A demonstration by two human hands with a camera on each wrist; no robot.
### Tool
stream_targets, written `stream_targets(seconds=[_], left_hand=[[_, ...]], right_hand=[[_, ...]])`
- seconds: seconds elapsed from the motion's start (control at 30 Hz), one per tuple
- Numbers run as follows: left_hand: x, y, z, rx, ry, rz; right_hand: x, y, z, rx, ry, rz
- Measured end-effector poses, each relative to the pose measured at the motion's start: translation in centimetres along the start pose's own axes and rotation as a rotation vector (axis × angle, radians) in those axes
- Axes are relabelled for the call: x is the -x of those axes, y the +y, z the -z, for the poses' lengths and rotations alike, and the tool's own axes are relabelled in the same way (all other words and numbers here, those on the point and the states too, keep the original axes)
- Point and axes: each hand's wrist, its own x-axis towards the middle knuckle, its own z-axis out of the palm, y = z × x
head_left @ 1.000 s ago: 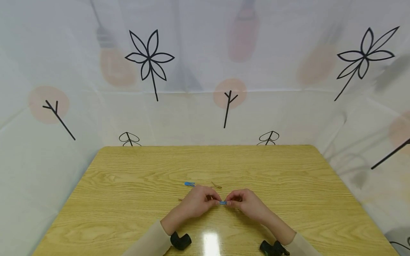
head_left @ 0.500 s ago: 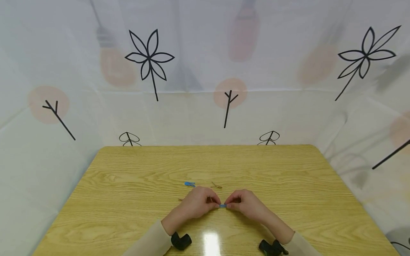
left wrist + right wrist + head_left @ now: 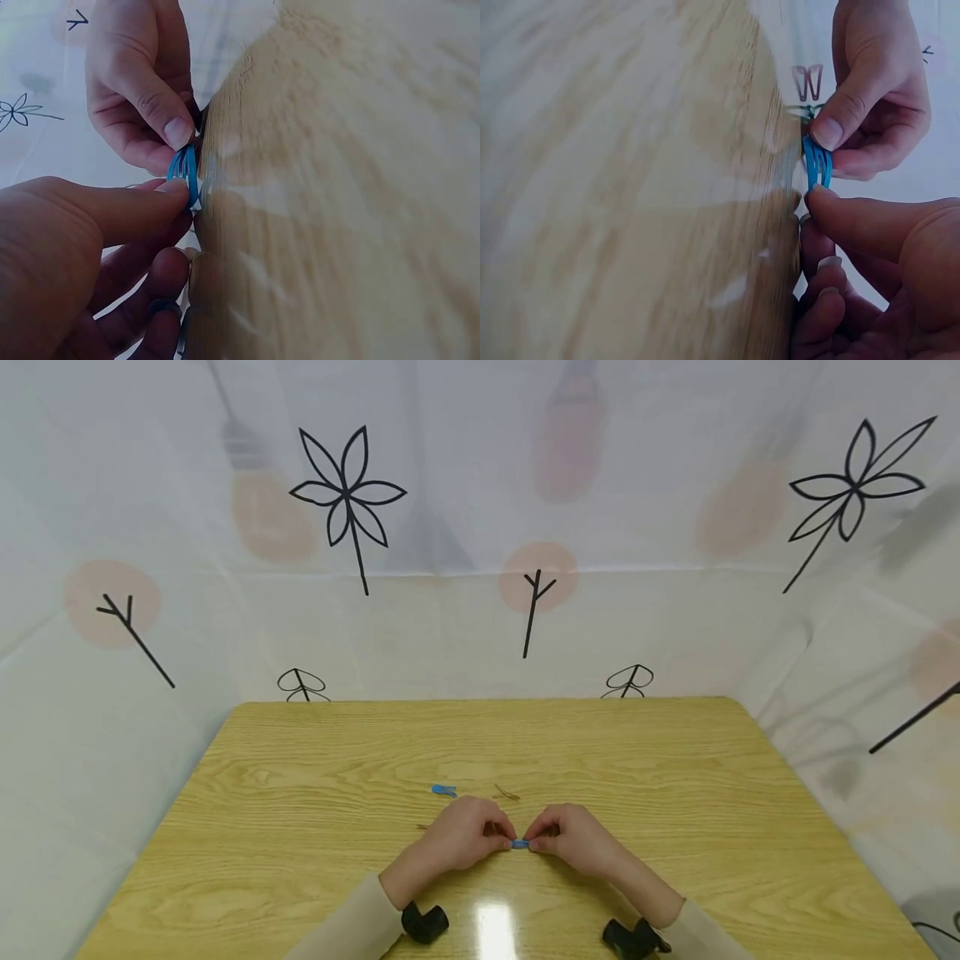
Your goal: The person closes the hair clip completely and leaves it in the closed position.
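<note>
Between the two hands is a blue snap hair clip, low over the wooden table. The left hand pinches one end of it between thumb and fingers. At the other end, the right hand pinches it the same way. Close up in the left wrist view, the blue clip shows several narrow strips side by side. The right wrist view shows the clip's strips running from one thumb to the other. Fingertips hide both ends.
Behind the left hand lie another blue clip and a brown clip with spread legs. A brown tip pokes out beside the left hand, mostly hidden. White patterned cloth surrounds the table's back and sides.
Both hands have come slightly nearer the body with the blue hair clip, mostly in the first half second. The clips on the table have stayed put.
</note>
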Motion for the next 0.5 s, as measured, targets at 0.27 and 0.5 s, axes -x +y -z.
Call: stream_targets(seconds=[0.27, 0.5], left_hand=[[-0.12, -0.12, -0.03, 0.001, 0.008, -0.002], [-0.07, -0.03, 0.08, -0.005, 0.008, 0.003]], right_hand=[[-0.03, -0.16, 0.09, -0.015, 0.002, -0.019], [0.13, -0.17, 0.17, -0.019, 0.006, -0.031]])
